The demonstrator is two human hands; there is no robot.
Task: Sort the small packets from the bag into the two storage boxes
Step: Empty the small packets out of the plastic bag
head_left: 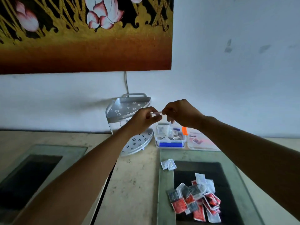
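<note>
Landmark for all positions: the blue-latched storage box (170,138) at the back of the desk (134,184).

Left of that box stands a 2-tier silver corner rack (128,111), perforated with flower shapes. It plays no part in the sorting.

Above and just left of the box, the left hand (144,118) is raised off the desk, fingers curled, thumb and fingertips pinched on one end of a thin pale strip (156,112). Above the box, the right hand (178,113) pinches the other end in the same closed grip. The strip is too small and edge-on to identify; it may be a packet seen from the side or a torn-off piece.

The blue-latched box is open and holds several white and clear packets. Immediately right of it sits the orange-latched storage box (200,140), with a few red packets visible inside.

In front of the blue-latched box, 1 white packet (168,164) lies alone on the desk. Further forward and slightly right lies the unsorted pile (196,200) of red, black and white packets, well over 10. No bag is visible.

Assessment: sorting is underway but most of it remains; the pile outweighs what is boxed.
</note>
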